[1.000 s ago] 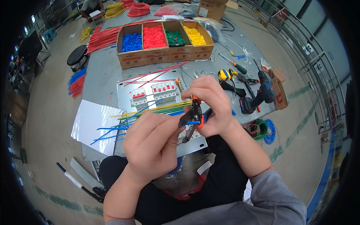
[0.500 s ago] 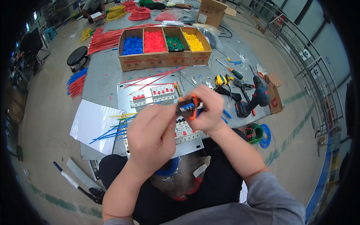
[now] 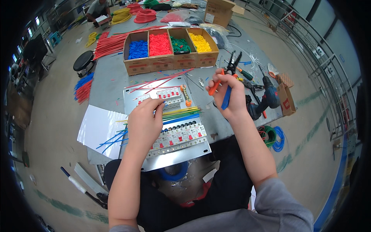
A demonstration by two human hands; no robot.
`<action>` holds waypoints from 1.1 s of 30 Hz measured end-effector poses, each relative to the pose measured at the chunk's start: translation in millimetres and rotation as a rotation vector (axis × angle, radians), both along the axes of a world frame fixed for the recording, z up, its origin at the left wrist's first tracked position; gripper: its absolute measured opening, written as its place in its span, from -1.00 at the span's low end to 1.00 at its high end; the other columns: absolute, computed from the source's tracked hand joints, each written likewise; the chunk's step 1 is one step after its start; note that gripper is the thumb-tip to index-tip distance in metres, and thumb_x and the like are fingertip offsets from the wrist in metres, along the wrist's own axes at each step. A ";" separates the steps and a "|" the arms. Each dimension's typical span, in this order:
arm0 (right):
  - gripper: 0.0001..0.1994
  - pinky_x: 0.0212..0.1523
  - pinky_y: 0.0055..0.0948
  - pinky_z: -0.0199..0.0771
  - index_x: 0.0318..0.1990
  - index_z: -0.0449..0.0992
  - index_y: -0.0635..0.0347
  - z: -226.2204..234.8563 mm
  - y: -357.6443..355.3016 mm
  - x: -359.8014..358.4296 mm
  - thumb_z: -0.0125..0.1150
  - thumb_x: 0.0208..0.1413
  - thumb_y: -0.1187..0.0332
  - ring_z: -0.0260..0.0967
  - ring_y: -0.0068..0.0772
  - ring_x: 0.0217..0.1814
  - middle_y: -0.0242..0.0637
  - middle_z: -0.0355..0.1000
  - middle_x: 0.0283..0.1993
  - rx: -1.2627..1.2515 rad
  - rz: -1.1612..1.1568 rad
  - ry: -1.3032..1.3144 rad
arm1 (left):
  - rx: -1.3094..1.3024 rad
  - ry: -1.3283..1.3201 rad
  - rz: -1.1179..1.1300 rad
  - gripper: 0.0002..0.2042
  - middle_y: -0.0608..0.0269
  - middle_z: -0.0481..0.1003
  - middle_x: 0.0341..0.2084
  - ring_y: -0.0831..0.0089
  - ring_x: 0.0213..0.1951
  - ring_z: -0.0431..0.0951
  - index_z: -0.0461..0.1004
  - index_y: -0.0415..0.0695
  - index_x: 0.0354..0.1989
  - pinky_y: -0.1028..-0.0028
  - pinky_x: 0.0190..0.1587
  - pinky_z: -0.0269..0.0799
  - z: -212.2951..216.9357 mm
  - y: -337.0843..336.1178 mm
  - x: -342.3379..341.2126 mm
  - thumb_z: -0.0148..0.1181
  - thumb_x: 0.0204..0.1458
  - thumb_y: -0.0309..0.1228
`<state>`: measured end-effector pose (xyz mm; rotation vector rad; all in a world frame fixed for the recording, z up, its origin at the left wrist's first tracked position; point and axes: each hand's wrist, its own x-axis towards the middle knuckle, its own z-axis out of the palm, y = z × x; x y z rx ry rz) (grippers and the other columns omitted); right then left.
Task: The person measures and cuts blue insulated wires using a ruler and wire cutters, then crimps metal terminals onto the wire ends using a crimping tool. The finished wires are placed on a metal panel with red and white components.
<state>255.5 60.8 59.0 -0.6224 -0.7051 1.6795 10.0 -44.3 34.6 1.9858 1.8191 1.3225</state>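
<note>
In my right hand (image 3: 232, 94) is a pair of wire strippers (image 3: 232, 63) with one orange and one blue handle, its dark jaws pointing up and away. My left hand (image 3: 145, 120) is closed, finger and thumb pinching a blue wire (image 3: 165, 103) whose short end peeks out at the fingertips. Below it lies a metal mounting plate (image 3: 131, 94). A row of white circuit breakers (image 3: 180, 138) with red switches runs along its near side, partly behind my left hand. Farther up the plate are smaller breakers (image 3: 169, 92). Yellow, green and blue wires (image 3: 183, 114) lie between the rows.
A cardboard box (image 3: 170, 67) divided into sections holds blue, red, green and yellow caps. A cordless drill (image 3: 269, 94) and a screwdriver (image 3: 246, 74) lie to the right. A white sheet (image 3: 100, 127) sits at left. Red wires (image 3: 112, 44) lie behind; a person (image 3: 97, 11) is far left.
My hands have drawn apart. The right has moved right and up with the strippers; the left has come down toward the far breakers with the wire, uncovering the near breaker row.
</note>
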 end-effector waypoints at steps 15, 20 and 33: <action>-0.59 0.01 -0.31 0.47 0.01 0.52 0.25 11.1 -32.2 -25.5 0.38 -0.08 0.53 0.46 -0.14 -0.10 -0.16 0.46 -0.14 1.055 0.010 -0.949 | 0.045 -0.317 -0.180 -0.83 0.25 0.56 -0.38 0.61 -0.40 0.47 0.65 -0.31 -0.06 0.62 -0.35 0.33 34.8 -26.7 29.6 0.25 0.22 -0.63; -0.54 0.00 -0.18 0.52 -0.01 0.51 0.21 10.9 -39.0 -32.8 0.41 -0.18 0.52 0.48 0.02 -0.07 -0.10 0.47 -0.15 1.181 0.045 -0.935 | 0.260 -0.267 -0.289 -0.79 0.20 0.50 -0.53 0.44 -0.57 0.46 0.68 -0.28 -0.09 0.50 -0.50 0.31 43.3 -34.1 27.7 0.27 0.12 -0.71; -0.57 -0.11 -0.31 0.48 -0.08 0.53 0.30 4.7 -40.2 -37.9 0.28 -0.26 0.53 0.45 -0.12 -0.17 -0.10 0.49 -0.14 1.265 -0.059 -0.902 | 0.303 -0.191 -0.280 -0.74 0.14 0.56 -0.48 0.31 -0.50 0.58 0.70 -0.29 -0.14 0.42 -0.46 0.44 45.9 -38.0 26.0 0.31 -0.02 -0.75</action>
